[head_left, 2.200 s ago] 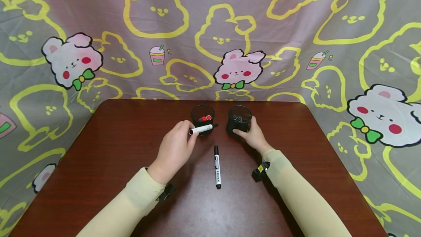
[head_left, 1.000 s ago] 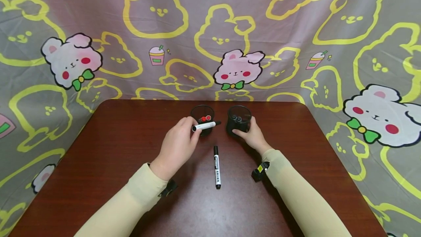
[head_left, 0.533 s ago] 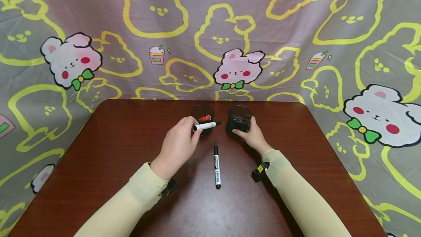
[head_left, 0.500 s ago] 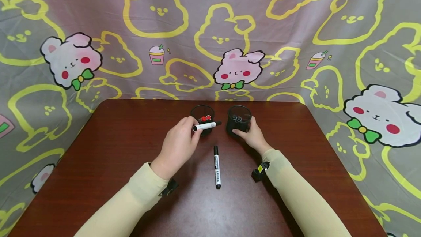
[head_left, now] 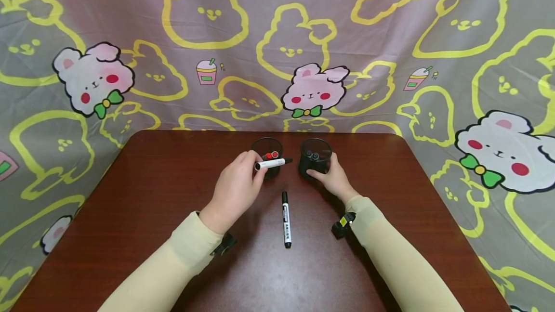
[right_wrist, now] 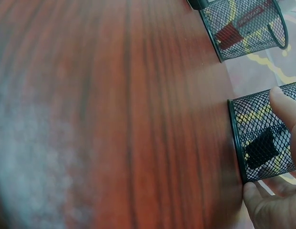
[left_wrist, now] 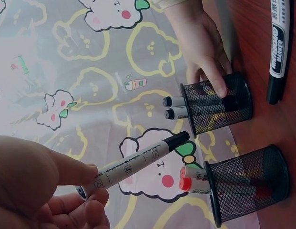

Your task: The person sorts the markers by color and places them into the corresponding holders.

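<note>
My left hand (head_left: 236, 184) pinches a white marker with a black cap (left_wrist: 138, 167) between thumb and fingers, near its capless-looking tail end. The marker is held in the air, its black cap pointing right, overlapping the left mesh pen cup (left_wrist: 248, 183) in the head view. That cup holds red-ended markers (left_wrist: 186, 183). My right hand (head_left: 336, 179) grips the right black mesh pen cup (right_wrist: 264, 136), thumb on its near side and fingers around the far side. Two black-ended markers (left_wrist: 170, 113) stand in this cup. Both cups stand upright on the table.
Another whiteboard marker (head_left: 286, 220) with a black cap lies on the dark wooden table (head_left: 173, 196) between the forearms, cap toward the cups. Behind the table hangs a patterned curtain (head_left: 243, 61). A small camera (head_left: 342, 226) is strapped at the right wrist.
My left hand has shifted slightly to the right and up with the marker, bringing its cap nearer the right cup. My right hand stays on its cup.
</note>
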`<state>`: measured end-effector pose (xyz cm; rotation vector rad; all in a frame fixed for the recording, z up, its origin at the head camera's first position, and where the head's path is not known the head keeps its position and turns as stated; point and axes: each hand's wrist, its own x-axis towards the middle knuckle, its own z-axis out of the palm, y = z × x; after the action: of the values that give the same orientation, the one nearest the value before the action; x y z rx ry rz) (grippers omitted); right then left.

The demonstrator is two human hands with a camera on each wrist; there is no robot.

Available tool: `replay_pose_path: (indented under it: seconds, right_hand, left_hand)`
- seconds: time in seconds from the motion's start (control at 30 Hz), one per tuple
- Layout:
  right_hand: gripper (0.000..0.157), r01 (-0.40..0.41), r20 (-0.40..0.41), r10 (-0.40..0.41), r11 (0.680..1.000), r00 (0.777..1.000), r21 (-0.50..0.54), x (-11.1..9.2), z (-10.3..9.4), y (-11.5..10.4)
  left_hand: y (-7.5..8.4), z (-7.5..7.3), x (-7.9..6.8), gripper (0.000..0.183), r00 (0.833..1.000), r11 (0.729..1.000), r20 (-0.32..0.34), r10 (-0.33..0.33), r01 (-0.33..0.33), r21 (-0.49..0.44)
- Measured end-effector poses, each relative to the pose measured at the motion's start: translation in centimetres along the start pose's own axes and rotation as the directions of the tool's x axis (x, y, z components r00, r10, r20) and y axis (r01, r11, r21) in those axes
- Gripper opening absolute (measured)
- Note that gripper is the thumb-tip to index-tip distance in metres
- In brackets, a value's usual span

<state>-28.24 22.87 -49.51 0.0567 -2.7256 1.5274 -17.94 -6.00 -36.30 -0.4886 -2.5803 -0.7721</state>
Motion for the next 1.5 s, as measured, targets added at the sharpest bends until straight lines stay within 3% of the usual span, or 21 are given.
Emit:
replay_pose_path:
  seconds: [0.67, 0.93, 1.5]
  right_hand:
    - [0.084, 0.015, -0.004, -0.015, 1.000, 1.000, 0.011, 0.0, 0.2, -0.2]
    - [0.085, 0.019, 0.001, -0.019, 1.000, 1.000, 0.016, 0.0, 0.1, -0.1]
    - [0.085, 0.020, -0.003, -0.020, 1.000, 1.000, 0.003, 0.2, 0.1, 0.1]
  left_hand:
    - [0.6, -0.1, 1.0, 0.022, 0.999, 1.000, 0.040, -0.002, 0.002, -0.002]
    - [0.8, 0.0, 1.4, 0.019, 0.999, 0.999, 0.001, 0.036, -0.036, -0.005]
    - [1.1, 0.4, 2.1, 0.018, 0.999, 0.999, -0.004, 0.045, -0.045, 0.000]
